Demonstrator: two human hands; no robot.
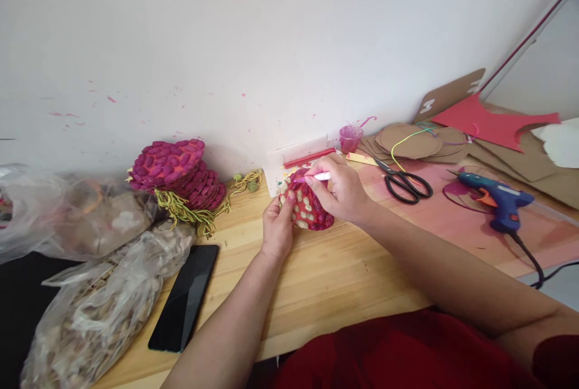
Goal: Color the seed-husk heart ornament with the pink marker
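Observation:
My left hand (pixel 277 227) grips the left edge of a round red piece (pixel 307 215) covered with small shell-like bits, thumb on top. Those bits are pale cream on its left and glossy magenta along its right and upper parts. My right hand (pixel 347 191) is closed around a slim white-handled paintbrush (pixel 322 176), whose pink-stained end meets the upper part of the piece. Beyond it stands a small clear cup of pink paint (pixel 350 137). Over to the left is a stack of similar magenta pieces (pixel 169 163) with yellow-green yarn (pixel 190 211) hanging from it.
On the right lie black-handled scissors (pixel 402 185), a blue glue gun (pixel 500 199) with its cord, cardboard discs (pixel 409 140) and red sheet scraps (pixel 491 119). A phone (pixel 184 298) and plastic bags (pixel 108 298) of shell-like pieces occupy the left. A paint-spattered wall (pixel 244 63) borders the back.

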